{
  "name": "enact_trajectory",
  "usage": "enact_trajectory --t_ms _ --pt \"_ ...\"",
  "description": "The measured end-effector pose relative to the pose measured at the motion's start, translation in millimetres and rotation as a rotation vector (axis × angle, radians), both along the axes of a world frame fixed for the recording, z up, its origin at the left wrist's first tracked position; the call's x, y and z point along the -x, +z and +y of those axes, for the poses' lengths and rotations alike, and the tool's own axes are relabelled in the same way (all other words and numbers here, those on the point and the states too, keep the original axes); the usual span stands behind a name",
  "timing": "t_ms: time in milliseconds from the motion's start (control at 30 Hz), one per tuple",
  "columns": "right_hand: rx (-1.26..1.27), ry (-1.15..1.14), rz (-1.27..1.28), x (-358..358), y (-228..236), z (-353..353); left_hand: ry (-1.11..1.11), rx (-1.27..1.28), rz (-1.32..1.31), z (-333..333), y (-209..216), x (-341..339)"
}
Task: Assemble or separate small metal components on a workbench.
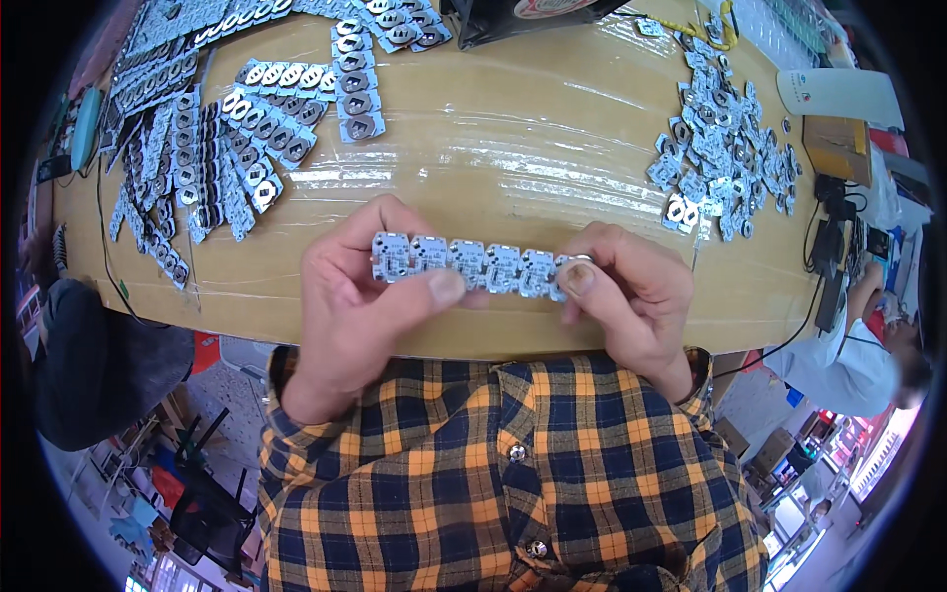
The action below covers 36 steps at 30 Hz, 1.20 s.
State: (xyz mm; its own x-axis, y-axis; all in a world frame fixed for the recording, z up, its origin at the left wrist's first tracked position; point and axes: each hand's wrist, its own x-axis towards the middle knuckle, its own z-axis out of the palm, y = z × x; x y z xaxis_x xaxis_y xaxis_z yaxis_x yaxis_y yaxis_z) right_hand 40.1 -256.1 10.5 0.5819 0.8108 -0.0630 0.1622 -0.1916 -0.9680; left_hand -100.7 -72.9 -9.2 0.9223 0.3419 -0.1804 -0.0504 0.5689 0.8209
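Observation:
A strip of small white circuit boards (503, 266), joined in a row, is held level above the table's near edge. My left hand (360, 296) grips its left part, the thumb lying across the front and the fingers behind. At the right end, my right hand (626, 291) pinches the last board between thumb and fingers, which partly hide it. The boards' component side faces up, with small dark parts on it. Both hands are closed on the same strip.
Many board strips with round metal holders (261, 128) are heaped at the left. Loose single boards (725, 138) form a pile at the right. A black container (533, 22) stands at the far edge, a white cup-like object (838, 96) and cardboard box (837, 148) far right. Other people (838, 365) sit nearby.

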Motion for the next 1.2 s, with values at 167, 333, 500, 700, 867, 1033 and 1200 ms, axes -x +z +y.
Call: enact_trajectory --t_ms 167,333,500,700,867,1033,1200 --pt "-0.032 0.240 -0.207 -16.4 9.6 4.4 -0.027 -0.978 -0.037 18.7 32.9 -19.3" --pt "-0.011 0.198 0.083 -11.8 18.0 7.5 -0.523 -0.796 0.099 14.4 42.3 -23.7" --pt "-0.084 -0.091 1.065 -5.2 4.5 11.9 -0.337 -0.437 0.093 -4.3 13.5 -21.2" --pt "-0.063 -0.124 0.501 -0.7 -0.4 9.2 -0.057 -1.082 -0.104 -5.1 8.8 -27.1" --pt "-0.045 -0.122 0.298 2.0 -0.2 10.2 0.021 -1.238 -0.145 -6.0 8.4 -24.7" --pt "-0.037 -0.190 0.380 4.7 2.0 11.1 0.093 -1.316 -0.231 -6.4 8.0 -26.3" --pt "-0.035 -0.177 0.336 4.0 0.8 10.7 0.132 -1.355 -0.249 -8.4 3.0 -28.2"
